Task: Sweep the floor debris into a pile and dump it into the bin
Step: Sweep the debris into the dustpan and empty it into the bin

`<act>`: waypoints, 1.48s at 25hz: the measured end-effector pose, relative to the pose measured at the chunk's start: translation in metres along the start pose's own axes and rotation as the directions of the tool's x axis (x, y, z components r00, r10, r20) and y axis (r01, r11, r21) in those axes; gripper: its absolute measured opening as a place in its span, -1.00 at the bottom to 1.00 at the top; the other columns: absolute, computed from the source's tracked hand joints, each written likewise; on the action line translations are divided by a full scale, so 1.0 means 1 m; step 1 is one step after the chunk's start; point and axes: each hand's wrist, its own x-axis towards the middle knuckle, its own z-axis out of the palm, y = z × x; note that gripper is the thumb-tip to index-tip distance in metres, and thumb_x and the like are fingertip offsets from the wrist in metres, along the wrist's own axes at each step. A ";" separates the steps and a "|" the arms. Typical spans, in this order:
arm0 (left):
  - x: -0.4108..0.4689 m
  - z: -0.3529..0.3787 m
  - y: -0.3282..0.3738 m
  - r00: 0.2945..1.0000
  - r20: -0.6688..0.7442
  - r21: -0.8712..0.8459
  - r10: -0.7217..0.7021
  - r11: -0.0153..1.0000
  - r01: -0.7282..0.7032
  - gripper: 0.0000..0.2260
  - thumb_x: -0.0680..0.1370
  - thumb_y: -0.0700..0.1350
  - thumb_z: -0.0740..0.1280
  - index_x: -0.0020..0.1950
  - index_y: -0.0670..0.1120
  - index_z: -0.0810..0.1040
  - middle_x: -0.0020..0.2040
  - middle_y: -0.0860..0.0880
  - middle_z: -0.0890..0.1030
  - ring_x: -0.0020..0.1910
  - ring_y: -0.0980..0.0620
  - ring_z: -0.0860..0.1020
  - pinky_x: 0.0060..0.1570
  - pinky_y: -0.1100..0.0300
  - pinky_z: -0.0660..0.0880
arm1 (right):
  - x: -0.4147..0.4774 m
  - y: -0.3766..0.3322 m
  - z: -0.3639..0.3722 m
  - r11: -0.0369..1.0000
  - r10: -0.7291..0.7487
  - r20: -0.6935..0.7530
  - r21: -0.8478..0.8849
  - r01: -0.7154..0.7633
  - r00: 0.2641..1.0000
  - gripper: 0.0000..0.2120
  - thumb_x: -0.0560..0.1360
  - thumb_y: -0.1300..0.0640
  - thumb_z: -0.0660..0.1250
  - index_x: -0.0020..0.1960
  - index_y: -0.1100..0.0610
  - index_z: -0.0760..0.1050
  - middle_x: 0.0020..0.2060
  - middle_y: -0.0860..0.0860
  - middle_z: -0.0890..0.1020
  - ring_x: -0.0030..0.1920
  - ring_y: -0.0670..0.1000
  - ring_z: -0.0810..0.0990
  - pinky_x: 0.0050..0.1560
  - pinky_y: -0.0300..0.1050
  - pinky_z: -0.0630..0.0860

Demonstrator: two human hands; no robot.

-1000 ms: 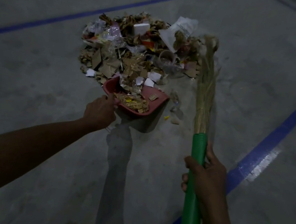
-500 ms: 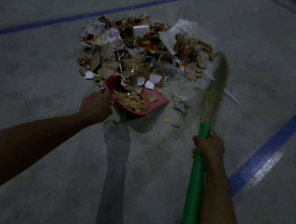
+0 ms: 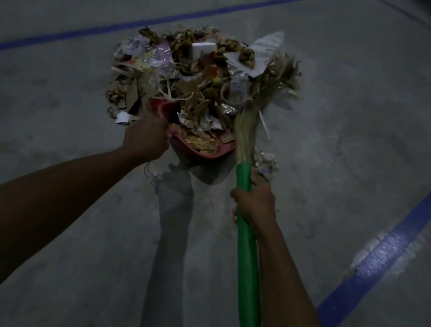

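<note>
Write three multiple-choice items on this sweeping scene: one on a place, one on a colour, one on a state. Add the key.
1. Where is the red dustpan relative to the debris pile?
A. At its near edge
B. Beyond its far side
C. Far off to its right

2. What colour is the broom handle?
A. Blue
B. Green
C. Yellow

3. What state is the dustpan in?
A. Empty
B. Upside down
C. Holding scraps

1 A: its mouth meets the pile's near side, and the left hand grips it.
2 B: the tube that the right hand grips is green.
3 C: scraps lie inside it.
</note>
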 end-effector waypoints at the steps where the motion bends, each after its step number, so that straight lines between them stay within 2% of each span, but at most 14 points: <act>1: 0.002 0.000 0.000 1.000 -0.013 0.019 0.002 1.000 -0.002 -0.78 0.46 -0.16 0.38 0.10 -0.12 0.59 -0.01 -0.17 0.63 -0.01 -0.20 0.59 -0.06 -0.03 0.47 | -0.015 0.007 0.001 0.999 -0.023 0.017 -0.023 0.023 1.000 -0.23 0.47 0.22 0.42 0.59 -0.11 0.21 -0.09 0.19 0.66 -0.49 0.04 0.61 -0.56 -0.19 0.47; 3: 0.006 0.001 -0.001 0.999 -0.038 0.060 0.009 0.998 -0.006 -0.77 0.45 -0.15 0.39 0.10 -0.11 0.59 -0.03 -0.17 0.65 -0.02 -0.21 0.60 -0.02 -0.04 0.43 | -0.053 0.030 -0.003 1.000 -0.020 0.000 -0.002 0.020 1.000 -0.20 0.50 0.21 0.41 0.58 -0.21 0.14 -0.06 0.18 0.66 -0.48 0.04 0.62 -0.57 -0.19 0.47; 6: 0.010 0.006 -0.003 0.998 -0.056 0.098 0.016 0.995 -0.010 -0.79 0.45 -0.13 0.40 0.07 -0.11 0.58 -0.07 -0.17 0.65 -0.05 -0.22 0.60 -0.01 -0.05 0.42 | -0.076 0.059 -0.021 0.998 0.049 -0.141 0.056 -0.041 0.989 -0.17 0.49 0.20 0.42 0.55 -0.30 0.08 -0.19 0.19 0.65 -0.46 0.11 0.63 -0.54 -0.10 0.53; 8: 0.011 0.010 -0.004 0.998 -0.060 0.137 0.023 0.990 -0.015 -0.79 0.44 -0.10 0.41 0.04 -0.10 0.57 -0.08 -0.16 0.65 -0.06 -0.21 0.60 0.00 -0.06 0.40 | -0.052 0.062 -0.034 0.999 0.024 -0.235 0.027 -0.018 0.972 -0.19 0.43 0.11 0.44 0.55 -0.30 0.18 -0.21 0.16 0.66 -0.38 0.15 0.66 -0.38 0.05 0.64; 10: 0.013 0.010 -0.005 0.998 -0.057 0.126 0.008 0.992 -0.001 -0.78 0.44 -0.09 0.42 0.06 -0.10 0.57 -0.05 -0.16 0.64 -0.03 -0.21 0.60 -0.03 -0.04 0.40 | -0.009 0.046 -0.041 1.000 -0.005 -0.257 -0.009 0.003 0.966 -0.33 0.36 0.08 0.45 0.45 -0.15 0.42 -0.23 0.14 0.67 -0.35 0.18 0.68 -0.30 0.17 0.67; 12: 0.016 0.011 -0.004 0.998 -0.064 0.107 0.009 0.994 -0.002 -0.77 0.44 -0.10 0.42 0.08 -0.09 0.58 -0.04 -0.15 0.65 -0.02 -0.20 0.60 -0.08 0.00 0.41 | 0.036 0.021 -0.038 1.000 0.025 -0.219 0.008 -0.024 0.975 -0.46 0.36 0.18 0.47 0.33 -0.02 0.53 -0.26 0.16 0.67 -0.47 0.14 0.65 -0.43 0.13 0.64; 16: 0.015 0.013 -0.002 0.995 -0.094 0.109 0.036 0.994 -0.025 -0.79 0.44 -0.12 0.41 0.05 -0.10 0.57 -0.07 -0.16 0.64 -0.04 -0.20 0.60 -0.14 0.01 0.40 | 0.073 -0.013 -0.013 0.997 -0.043 -0.086 -0.073 0.036 0.995 -0.22 0.33 0.15 0.45 0.53 -0.08 0.34 -0.08 0.22 0.69 -0.39 0.16 0.67 -0.48 -0.06 0.60; 18: 0.014 0.012 -0.001 0.994 -0.105 0.120 0.038 0.992 -0.025 -0.79 0.43 -0.14 0.41 0.05 -0.09 0.57 -0.07 -0.14 0.63 -0.05 -0.19 0.59 -0.14 0.03 0.33 | 0.066 -0.007 0.002 0.995 -0.060 -0.016 -0.079 0.058 0.998 -0.19 0.41 0.22 0.43 0.58 -0.08 0.23 -0.05 0.25 0.66 -0.45 0.12 0.62 -0.56 -0.16 0.51; 20: 0.014 0.010 0.001 0.994 -0.105 0.117 0.036 0.993 -0.024 -0.77 0.42 -0.15 0.42 0.07 -0.09 0.57 -0.05 -0.14 0.63 -0.03 -0.18 0.58 -0.12 0.02 0.35 | 0.054 0.008 0.014 0.994 -0.083 0.022 -0.064 0.085 0.996 -0.17 0.44 0.23 0.42 0.60 -0.13 0.18 0.00 0.25 0.63 -0.47 0.13 0.61 -0.55 -0.14 0.50; 25: 0.014 0.003 0.004 0.995 -0.094 0.104 0.029 0.994 -0.019 -0.73 0.47 -0.12 0.44 0.15 -0.10 0.55 0.00 -0.16 0.63 0.03 -0.21 0.57 -0.01 -0.06 0.39 | 0.013 0.020 0.016 0.986 -0.104 0.109 -0.117 0.116 0.989 -0.15 0.45 0.18 0.43 0.60 -0.18 0.12 0.00 0.24 0.63 -0.33 0.17 0.66 -0.53 -0.11 0.53; 29: 0.009 0.003 0.000 0.997 -0.075 0.057 0.012 0.998 -0.008 -0.76 0.45 -0.12 0.44 0.08 -0.09 0.53 -0.02 -0.16 0.62 0.00 -0.21 0.58 -0.08 0.00 0.34 | -0.049 0.034 0.015 0.972 -0.150 0.132 -0.163 0.170 0.980 -0.12 0.44 0.11 0.41 0.57 -0.33 0.01 -0.02 0.06 0.65 -0.27 0.10 0.66 -0.29 0.02 0.66; 33: -0.006 0.002 -0.001 0.998 -0.033 -0.035 -0.047 0.998 0.046 -0.79 0.46 -0.20 0.39 0.08 -0.12 0.51 -0.02 -0.19 0.58 -0.01 -0.23 0.55 -0.13 0.01 0.44 | -0.121 0.073 0.012 0.979 -0.076 0.049 -0.184 0.083 0.996 -0.07 0.46 0.09 0.42 0.51 -0.47 -0.09 -0.03 -0.06 0.60 -0.17 0.01 0.65 -0.09 -0.07 0.65; 35: -0.015 0.004 -0.001 0.998 -0.005 -0.055 -0.061 0.997 0.061 -0.78 0.47 -0.19 0.38 0.10 -0.12 0.52 0.01 -0.18 0.60 0.00 -0.21 0.56 -0.17 0.05 0.44 | -0.153 0.091 0.003 0.990 -0.067 0.008 -0.121 0.067 0.998 -0.02 0.46 0.14 0.46 0.42 -0.59 -0.11 -0.14 -0.06 0.59 -0.21 -0.10 0.60 -0.11 -0.37 0.53; 37: -0.024 0.005 0.000 0.997 0.012 -0.062 -0.082 0.995 0.083 -0.75 0.48 -0.17 0.38 0.15 -0.10 0.52 0.05 -0.16 0.61 0.02 -0.19 0.56 -0.17 0.05 0.43 | -0.171 0.108 -0.010 0.985 -0.121 -0.038 -0.130 0.116 0.992 0.02 0.45 0.21 0.51 0.40 -0.60 -0.07 -0.23 -0.05 0.59 -0.27 -0.13 0.59 -0.20 -0.51 0.42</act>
